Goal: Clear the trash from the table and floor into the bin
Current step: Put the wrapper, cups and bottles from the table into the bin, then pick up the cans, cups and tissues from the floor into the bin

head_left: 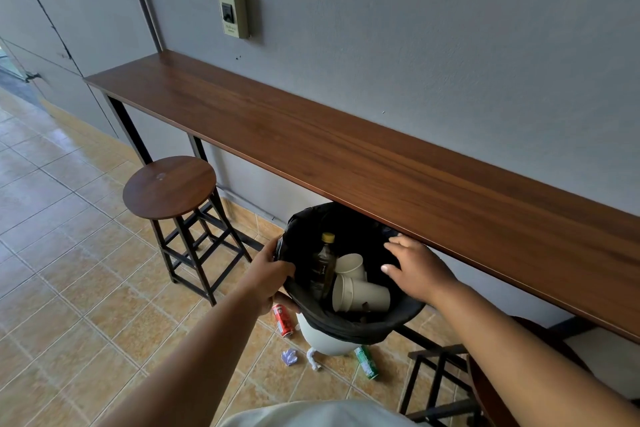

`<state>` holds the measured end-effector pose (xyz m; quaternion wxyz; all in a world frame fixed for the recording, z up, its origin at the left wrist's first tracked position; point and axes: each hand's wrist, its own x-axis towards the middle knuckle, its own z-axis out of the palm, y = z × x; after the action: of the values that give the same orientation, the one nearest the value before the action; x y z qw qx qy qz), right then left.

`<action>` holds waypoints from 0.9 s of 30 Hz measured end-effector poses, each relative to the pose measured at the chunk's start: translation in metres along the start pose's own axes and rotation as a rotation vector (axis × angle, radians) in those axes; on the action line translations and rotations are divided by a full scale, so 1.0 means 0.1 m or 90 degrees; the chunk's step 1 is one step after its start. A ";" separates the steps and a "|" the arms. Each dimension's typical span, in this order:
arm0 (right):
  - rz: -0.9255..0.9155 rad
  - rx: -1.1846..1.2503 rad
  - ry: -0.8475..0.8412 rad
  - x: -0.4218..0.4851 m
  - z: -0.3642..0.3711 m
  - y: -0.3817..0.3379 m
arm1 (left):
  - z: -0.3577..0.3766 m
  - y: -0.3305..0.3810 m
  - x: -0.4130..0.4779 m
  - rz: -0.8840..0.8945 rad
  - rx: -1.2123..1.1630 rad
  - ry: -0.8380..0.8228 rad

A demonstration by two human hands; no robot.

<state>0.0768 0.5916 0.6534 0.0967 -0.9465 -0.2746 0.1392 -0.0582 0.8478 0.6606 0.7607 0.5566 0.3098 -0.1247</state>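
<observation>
A white bin [323, 340] lined with a black bag [346, 324] is lifted off the floor, just below the front edge of the long wooden table [311, 149]. Inside lie a dark bottle [323, 262] with a yellow cap and two white paper cups [360, 295]. My left hand [273, 270] grips the bin's left rim. Over the right rim, my right hand [415, 269] hovers with fingers spread, empty. On the tiled floor below lie a red can [283, 320], a green can [367, 362], a crumpled purple wrapper [289, 356] and a white paper scrap [312, 359].
A round wooden stool [169, 185] on a black frame stands to the left of the bin. A second stool [491, 388] is at the lower right, partly behind my right arm. A grey wall with an electrical box [232, 10] backs the table.
</observation>
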 end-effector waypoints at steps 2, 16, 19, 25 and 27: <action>0.009 0.076 0.100 -0.16 0.03 0.07 | -0.03 -0.01 0.00 0.004 -0.002 -0.002; 0.437 0.755 0.066 -0.30 0.51 -0.09 | -0.34 -0.08 -0.07 0.025 -0.020 0.008; 0.426 0.732 0.063 -0.26 0.53 -0.19 | -0.43 -0.09 -0.08 0.021 -0.021 0.013; 0.394 0.686 0.045 -0.15 0.67 -0.39 | -0.69 -0.24 -0.11 0.024 -0.017 0.039; 0.381 0.674 0.019 -0.10 0.73 -0.43 | -0.74 -0.31 -0.13 0.023 -0.020 0.056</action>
<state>0.0246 0.6294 0.5979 0.5145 -0.8079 0.1115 0.2648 -0.1096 0.9032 0.6302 0.7571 0.5553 0.3344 -0.0818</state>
